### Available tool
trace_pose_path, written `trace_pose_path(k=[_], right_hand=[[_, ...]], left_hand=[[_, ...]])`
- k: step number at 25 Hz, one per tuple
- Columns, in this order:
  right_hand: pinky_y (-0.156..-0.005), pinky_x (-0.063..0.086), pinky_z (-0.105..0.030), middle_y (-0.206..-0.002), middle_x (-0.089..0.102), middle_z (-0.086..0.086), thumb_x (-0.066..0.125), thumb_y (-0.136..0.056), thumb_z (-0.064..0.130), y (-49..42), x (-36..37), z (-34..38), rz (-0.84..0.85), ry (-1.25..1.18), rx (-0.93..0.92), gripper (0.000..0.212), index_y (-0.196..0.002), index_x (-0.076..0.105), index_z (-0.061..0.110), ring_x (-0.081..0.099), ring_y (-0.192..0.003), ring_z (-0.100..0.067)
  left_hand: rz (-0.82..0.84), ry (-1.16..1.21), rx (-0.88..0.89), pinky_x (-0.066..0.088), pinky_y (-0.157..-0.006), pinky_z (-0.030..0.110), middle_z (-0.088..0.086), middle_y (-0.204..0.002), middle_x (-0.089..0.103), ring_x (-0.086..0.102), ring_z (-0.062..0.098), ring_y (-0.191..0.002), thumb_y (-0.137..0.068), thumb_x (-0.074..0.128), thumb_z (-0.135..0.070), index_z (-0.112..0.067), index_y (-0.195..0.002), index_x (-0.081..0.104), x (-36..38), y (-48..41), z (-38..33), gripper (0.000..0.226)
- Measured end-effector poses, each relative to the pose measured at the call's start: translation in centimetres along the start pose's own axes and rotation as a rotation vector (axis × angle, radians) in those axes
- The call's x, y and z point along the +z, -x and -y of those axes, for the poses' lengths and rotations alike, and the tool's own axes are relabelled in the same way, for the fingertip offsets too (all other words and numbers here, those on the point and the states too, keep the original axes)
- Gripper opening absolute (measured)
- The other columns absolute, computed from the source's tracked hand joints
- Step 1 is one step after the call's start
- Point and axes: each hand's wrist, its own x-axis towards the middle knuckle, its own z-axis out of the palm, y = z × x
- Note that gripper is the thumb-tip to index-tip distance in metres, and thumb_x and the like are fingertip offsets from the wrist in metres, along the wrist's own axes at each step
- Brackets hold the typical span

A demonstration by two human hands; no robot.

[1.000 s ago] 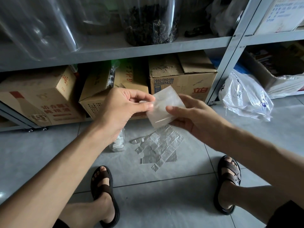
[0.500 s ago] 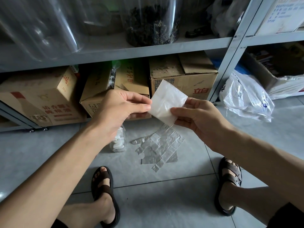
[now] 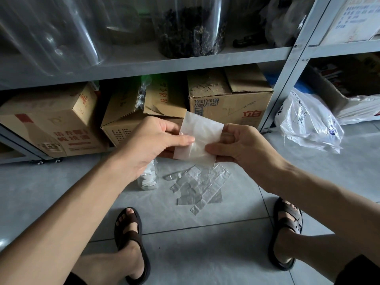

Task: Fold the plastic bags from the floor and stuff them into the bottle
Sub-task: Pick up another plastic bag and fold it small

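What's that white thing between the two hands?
A folded plastic bag, pinched on one edge by the left hand and on the other by the right hand. The head view shows it.

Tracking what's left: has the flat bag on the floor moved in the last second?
No. The flat bag lies unchanged beside the bottle, above the same tile seam.

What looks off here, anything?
Nothing spilled or damaged. Only loose ends: a crumpled white bag slumped on the floor by the shelf post, and a creased clear bag lying flat beside the bottle.
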Motion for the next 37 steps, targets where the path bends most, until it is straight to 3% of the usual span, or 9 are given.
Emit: trace_pose_path(k=[5,10,16,20,23,26,29,33,37], right_hand=[[-0.070,0.059,-0.026,-0.099,0.075,-0.019,0.066,-0.089,0.000,0.1,-0.1,0.0,0.002,-0.019,0.043,0.020,-0.107,0.067,-0.008,0.073,-0.083,-0.024],[-0.064,0.057,-0.022,-0.078,0.071,-0.009,0.069,-0.086,0.001,0.0,-0.3,0.1,-0.032,-0.001,0.029,0.000,-0.086,0.069,0.001,0.068,-0.068,-0.015],[-0.062,0.056,-0.023,-0.080,0.070,-0.010,0.069,-0.086,0.001,-0.2,-0.7,0.5,-0.019,-0.058,0.046,0.007,-0.082,0.067,0.006,0.067,-0.067,-0.015],[-0.066,0.059,-0.027,-0.094,0.070,-0.019,0.070,-0.084,0.001,-0.2,-0.7,0.4,-0.013,-0.043,0.059,0.026,-0.105,0.063,-0.014,0.067,-0.077,-0.021],[-0.068,0.061,-0.029,-0.095,0.069,-0.020,0.069,-0.083,-0.001,-0.4,-0.8,0.6,-0.009,-0.070,0.041,0.031,-0.109,0.061,-0.016,0.066,-0.077,-0.023],[-0.064,0.058,-0.026,-0.080,0.069,-0.011,0.065,-0.086,-0.004,-0.3,-1.0,0.8,0.025,-0.103,0.033,0.007,-0.093,0.069,-0.004,0.064,-0.065,-0.015],[-0.061,0.057,-0.024,-0.070,0.065,-0.007,0.061,-0.089,-0.005,-0.3,-1.2,1.0,0.056,-0.142,0.039,0.017,-0.079,0.069,0.006,0.061,-0.058,-0.013],[-0.055,0.056,-0.021,-0.068,0.064,-0.010,0.057,-0.091,-0.005,-0.3,-1.2,1.2,0.061,-0.163,0.039,0.026,-0.073,0.070,0.009,0.063,-0.055,-0.012],[-0.053,0.055,-0.019,-0.063,0.064,-0.009,0.053,-0.092,-0.006,-0.4,-1.2,1.4,0.060,-0.192,0.041,0.027,-0.074,0.069,0.006,0.063,-0.053,-0.010]], left_hand=[[-0.021,0.091,-0.043,0.058,-0.056,0.023,0.011,-0.072,0.074,0.070,0.015,-0.060,-0.075,0.079,-0.003,-0.009,-0.069,0.075,0.3,-0.1,0.1,0.009],[-0.031,0.154,-0.073,0.062,-0.064,0.029,0.018,-0.085,0.076,0.071,0.017,-0.065,-0.064,0.080,-0.010,0.000,-0.088,0.076,0.3,-0.3,0.2,0.027],[-0.003,0.161,-0.076,0.062,-0.058,0.028,0.016,-0.082,0.077,0.073,0.018,-0.063,-0.066,0.078,-0.008,0.000,-0.089,0.075,-0.1,-0.3,0.3,0.025],[0.025,0.188,-0.038,0.060,-0.055,0.025,0.011,-0.080,0.077,0.073,0.015,-0.063,-0.069,0.075,-0.004,-0.005,-0.089,0.075,0.3,-0.1,0.1,0.020],[0.025,0.223,-0.010,0.056,-0.051,0.022,0.006,-0.073,0.075,0.070,0.011,-0.058,-0.062,0.075,-0.004,-0.006,-0.083,0.075,0.1,0.0,-0.1,0.021],[0.053,0.236,0.017,0.057,-0.053,0.020,0.005,-0.075,0.075,0.069,0.009,-0.061,-0.064,0.074,-0.006,-0.009,-0.081,0.079,0.0,0.0,-0.2,0.018],[0.080,0.211,0.037,0.058,-0.055,0.021,0.006,-0.078,0.076,0.069,0.010,-0.064,-0.070,0.070,-0.010,-0.012,-0.072,0.080,-0.1,0.2,-0.4,0.010],[0.106,0.205,0.039,0.060,-0.059,0.024,0.013,-0.085,0.076,0.071,0.018,-0.067,-0.089,0.057,0.005,-0.011,-0.071,0.079,-0.1,0.2,-0.4,0.033],[0.121,0.241,0.020,0.060,-0.059,0.023,0.017,-0.085,0.074,0.072,0.019,-0.067,-0.091,0.052,0.007,-0.009,-0.073,0.079,-0.1,0.3,-0.6,0.036]])
